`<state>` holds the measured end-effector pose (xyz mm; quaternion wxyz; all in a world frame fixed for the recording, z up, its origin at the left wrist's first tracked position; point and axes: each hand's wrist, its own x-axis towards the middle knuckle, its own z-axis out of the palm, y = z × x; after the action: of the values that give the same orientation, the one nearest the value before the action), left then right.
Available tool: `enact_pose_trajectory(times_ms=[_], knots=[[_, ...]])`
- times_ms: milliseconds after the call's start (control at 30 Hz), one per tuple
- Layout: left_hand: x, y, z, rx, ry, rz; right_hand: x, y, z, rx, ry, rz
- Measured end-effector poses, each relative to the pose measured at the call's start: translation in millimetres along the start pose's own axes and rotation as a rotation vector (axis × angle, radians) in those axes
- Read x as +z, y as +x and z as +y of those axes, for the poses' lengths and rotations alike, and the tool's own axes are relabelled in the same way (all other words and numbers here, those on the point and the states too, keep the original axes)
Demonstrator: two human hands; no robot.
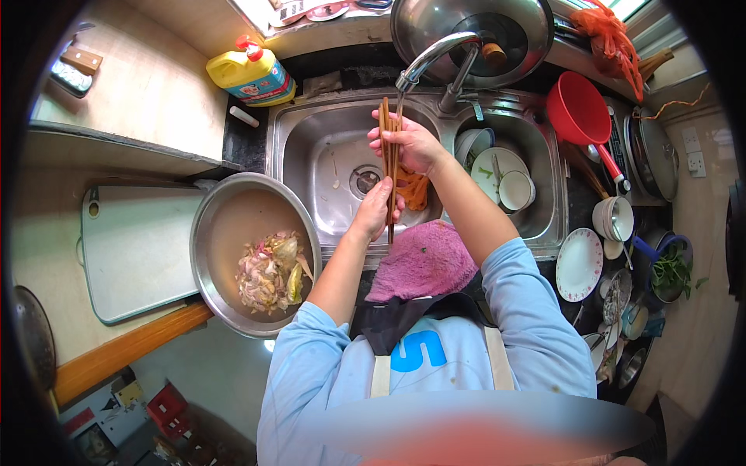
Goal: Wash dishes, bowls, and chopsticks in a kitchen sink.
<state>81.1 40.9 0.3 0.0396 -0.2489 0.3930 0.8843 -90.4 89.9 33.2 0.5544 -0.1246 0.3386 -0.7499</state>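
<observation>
Both hands hold one bundle of brown chopsticks (385,145) over the left sink basin (315,157). My right hand (411,143) grips the upper part, just under the spout of the chrome faucet (434,52), from which water seems to run. My left hand (376,208) is closed round the lower part. An orange cloth or net (412,191) lies in the basin behind the hands, right of the drain (367,180). A pink towel (425,259) is draped at the sink's front edge. In the right basin are plates (486,160) and bowls (516,190).
A steel basin (201,256) with murky water and vegetable scraps (271,271) stands at the left, beside a cutting board (140,250). A yellow detergent jug (253,73) and a large wok lid (419,23) are behind. Right are a red ladle (580,108), an oval plate (579,265) and stacked dishes.
</observation>
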Motion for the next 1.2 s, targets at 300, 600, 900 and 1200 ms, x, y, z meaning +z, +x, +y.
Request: enact_pose_trajectory(times_ms=[300, 600, 900, 1200], knots=[[-11, 10, -12, -0.001, -0.254, 0.190, -8, 20, -22, -0.216, 0.052, 0.069], [-14, 21, -6, 0.093, -0.321, 0.147, 3, 1, -1, -0.143, 0.070, 0.106], [-19, 1, -3, 0.317, 0.350, 0.183, -7, -3, 10, -0.038, 0.031, 0.095], [-42, -25, -44, 0.259, 0.101, 0.367, -12, -7, -11, 0.082, -0.123, 0.041]])
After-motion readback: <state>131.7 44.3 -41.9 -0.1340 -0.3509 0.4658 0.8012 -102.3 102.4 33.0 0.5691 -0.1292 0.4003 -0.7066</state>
